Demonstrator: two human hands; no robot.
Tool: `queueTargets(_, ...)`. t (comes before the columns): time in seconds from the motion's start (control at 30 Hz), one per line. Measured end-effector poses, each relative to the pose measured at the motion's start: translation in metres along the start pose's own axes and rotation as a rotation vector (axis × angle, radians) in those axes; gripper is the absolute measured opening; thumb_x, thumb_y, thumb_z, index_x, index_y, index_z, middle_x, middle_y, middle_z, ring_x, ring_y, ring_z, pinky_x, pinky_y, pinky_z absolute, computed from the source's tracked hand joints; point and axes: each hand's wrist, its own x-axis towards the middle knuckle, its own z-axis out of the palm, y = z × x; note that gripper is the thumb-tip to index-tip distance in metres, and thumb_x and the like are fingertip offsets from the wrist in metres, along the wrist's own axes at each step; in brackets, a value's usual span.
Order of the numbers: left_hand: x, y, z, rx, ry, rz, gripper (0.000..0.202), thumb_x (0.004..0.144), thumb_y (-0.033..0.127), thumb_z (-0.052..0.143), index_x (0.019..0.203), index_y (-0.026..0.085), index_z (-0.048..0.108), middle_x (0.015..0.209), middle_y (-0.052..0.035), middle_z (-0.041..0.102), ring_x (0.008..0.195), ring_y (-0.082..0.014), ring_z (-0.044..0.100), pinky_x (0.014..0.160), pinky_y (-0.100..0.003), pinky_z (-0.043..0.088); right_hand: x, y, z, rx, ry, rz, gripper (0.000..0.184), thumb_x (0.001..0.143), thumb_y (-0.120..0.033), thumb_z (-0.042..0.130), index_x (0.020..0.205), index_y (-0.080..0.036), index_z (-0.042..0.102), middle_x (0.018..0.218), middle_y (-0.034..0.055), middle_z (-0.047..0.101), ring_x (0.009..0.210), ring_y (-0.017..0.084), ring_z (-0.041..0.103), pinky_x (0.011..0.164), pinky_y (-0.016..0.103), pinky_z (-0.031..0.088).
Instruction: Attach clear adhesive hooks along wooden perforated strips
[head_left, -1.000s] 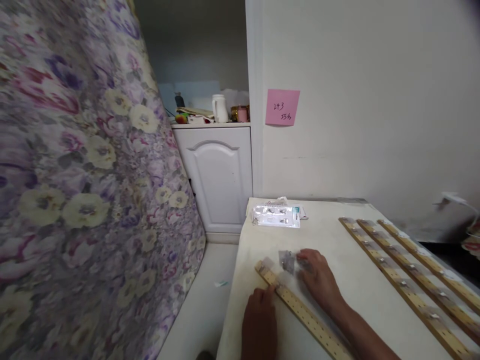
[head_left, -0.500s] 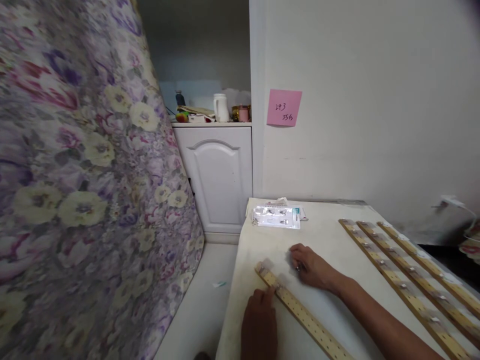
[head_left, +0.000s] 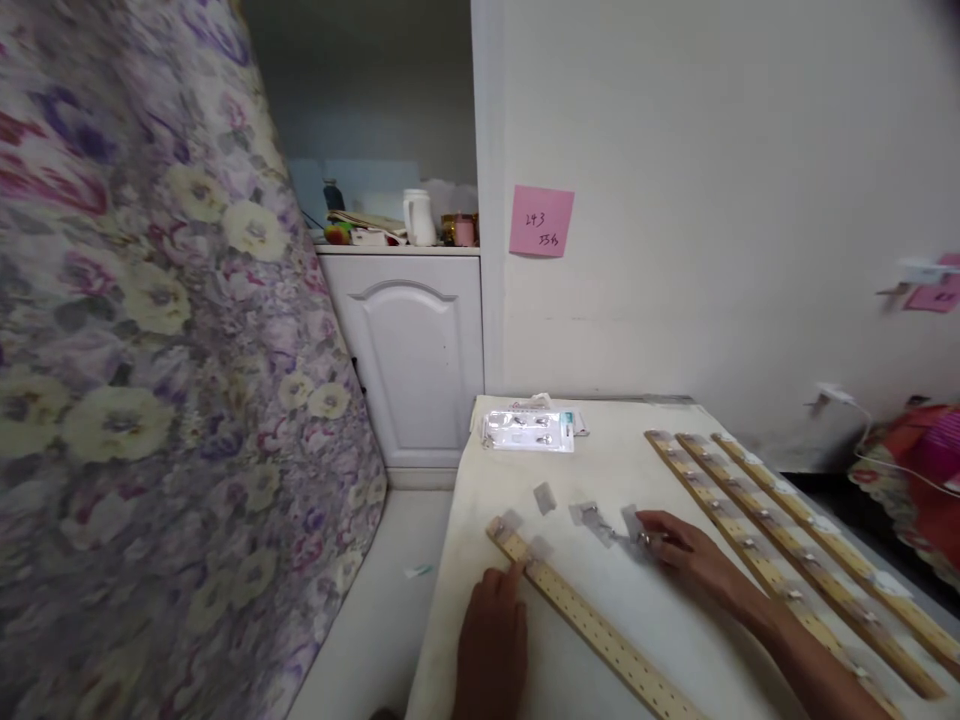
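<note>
A long wooden strip (head_left: 600, 625) with rows of small holes lies slantwise on the table, with clear plastic pieces (head_left: 540, 548) at its far end. My left hand (head_left: 493, 625) is beside that end, fingers bent and the index fingertip against the strip's edge; the thumb is hidden. Right of the strip, my right hand (head_left: 686, 555) has its fingertips closed at a small clear plastic piece with a shiny metal part (head_left: 643, 532). More such pieces (head_left: 596, 522) lie just left of those fingers, and a clear square (head_left: 544, 498) lies apart, farther left.
Three wooden strips (head_left: 750, 540) bearing clear pieces lie along the table's right side. Clear packaging (head_left: 529, 430) with metal bits sits at the far left corner of the table (head_left: 465, 560). A floral curtain (head_left: 187, 400) hangs at left; a white cabinet (head_left: 420, 360) stands behind.
My right hand has moved right, away from the strip, and loose clear pieces now show where it was. My left hand stays by the strip's far end. The view has swung right.
</note>
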Motion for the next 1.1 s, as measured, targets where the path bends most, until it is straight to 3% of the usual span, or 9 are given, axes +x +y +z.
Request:
queueTargets(0.13, 0.001, -0.002, 0.001, -0.01, 0.014, 0.027, 0.05, 0.086, 0.014, 0.034, 0.134, 0.016, 0.048, 0.12, -0.0096, 0.055, 0.111, -0.0202, 0.048, 0.099, -0.03, 0.035, -0.012, 0.001, -0.001, 0.098, -0.039, 0.002, 0.051, 0.062, -0.026, 0.061, 0.112, -0.022, 0.065, 0.128, 0.008, 0.061, 0.117, 0.029, 0.055, 0.095, 0.039, 0.046)
queueTargets(0.23, 0.001, -0.001, 0.0, -0.027, 0.021, 0.027, 0.05, 0.085, 0.013, 0.034, 0.132, 0.016, 0.049, 0.116, -0.0091, 0.056, 0.109, -0.0203, 0.049, 0.097, -0.03, 0.036, -0.017, 0.013, 0.002, 0.14, -0.044, -0.002, 0.053, 0.063, -0.024, 0.059, 0.116, -0.023, 0.063, 0.129, 0.0086, 0.061, 0.116, 0.028, 0.056, 0.094, 0.039, 0.047)
queueTargets(0.37, 0.0, -0.001, -0.001, -0.053, 0.032, 0.032, 0.049, 0.084, 0.013, 0.035, 0.129, 0.016, 0.052, 0.114, -0.0089, 0.057, 0.108, -0.0202, 0.051, 0.096, -0.029, 0.038, -0.02, 0.034, 0.003, 0.105, 0.063, -0.012, 0.05, 0.062, -0.024, 0.053, 0.11, -0.021, 0.063, 0.118, 0.01, 0.066, 0.103, 0.027, 0.063, 0.082, 0.037, 0.052)
queueTargets(0.5, 0.0, -0.005, 0.001, -0.087, 0.058, 0.07, 0.045, 0.084, 0.016, 0.033, 0.125, 0.014, 0.054, 0.113, -0.0101, 0.058, 0.108, -0.0214, 0.052, 0.097, -0.031, 0.039, -0.024, 0.045, -0.005, -0.003, 0.173, -0.055, 0.036, 0.064, -0.027, 0.052, 0.096, -0.02, 0.066, 0.098, 0.0082, 0.072, 0.091, 0.026, 0.066, 0.087, 0.039, 0.049)
queueTargets(0.67, -0.001, -0.01, 0.003, -0.12, 0.092, 0.068, 0.042, 0.085, 0.017, 0.033, 0.119, 0.013, 0.056, 0.112, -0.0112, 0.059, 0.108, -0.022, 0.054, 0.096, -0.034, 0.041, -0.027, 0.026, -0.005, -0.095, 0.301, -0.108, 0.029, 0.072, -0.033, 0.052, 0.095, -0.018, 0.063, 0.092, 0.0087, 0.069, 0.087, 0.026, 0.063, 0.081, 0.038, 0.048)
queueTargets(0.73, -0.001, -0.011, 0.003, -0.133, 0.107, 0.057, 0.04, 0.085, 0.017, 0.033, 0.116, 0.013, 0.057, 0.112, -0.011, 0.059, 0.107, -0.0213, 0.055, 0.096, -0.033, 0.041, -0.03, 0.005, 0.01, -0.089, 0.226, -0.136, 0.026, 0.077, -0.034, 0.051, 0.096, -0.019, 0.061, 0.089, 0.0062, 0.068, 0.082, 0.023, 0.062, 0.075, 0.034, 0.048)
queueTargets(0.8, 0.0, -0.011, 0.003, -0.142, 0.12, 0.051, 0.038, 0.085, 0.017, 0.034, 0.115, 0.013, 0.057, 0.112, -0.0111, 0.059, 0.107, -0.0208, 0.055, 0.097, -0.032, 0.041, -0.035, -0.017, 0.033, -0.094, 0.054, -0.158, 0.021, 0.081, -0.033, 0.048, 0.093, -0.02, 0.06, 0.077, 0.002, 0.064, 0.069, 0.019, 0.059, 0.064, 0.029, 0.045)
queueTargets(0.9, 0.003, -0.011, 0.003, -0.139, 0.135, 0.024, 0.035, 0.084, 0.017, 0.035, 0.111, 0.014, 0.058, 0.109, -0.0101, 0.06, 0.105, -0.0201, 0.056, 0.094, -0.031, 0.041, -0.039, -0.041, 0.073, -0.134, -0.116, -0.213, 0.014, 0.077, -0.024, 0.05, 0.085, -0.021, 0.062, 0.073, -0.0002, 0.063, 0.068, 0.017, 0.057, 0.061, 0.025, 0.042)
queueTargets(1.1, 0.01, -0.005, 0.0, -0.16, 0.157, -0.028, 0.029, 0.082, 0.018, 0.043, 0.107, 0.021, 0.057, 0.094, -0.0018, 0.063, 0.09, -0.0157, 0.059, 0.08, -0.025, 0.042, -0.008, -0.042, 0.122, -0.052, 0.017, -0.146, 0.025, 0.069, -0.018, 0.052, 0.091, -0.019, 0.062, 0.085, 0.0029, 0.064, 0.072, 0.017, 0.055, 0.069, 0.028, 0.042)
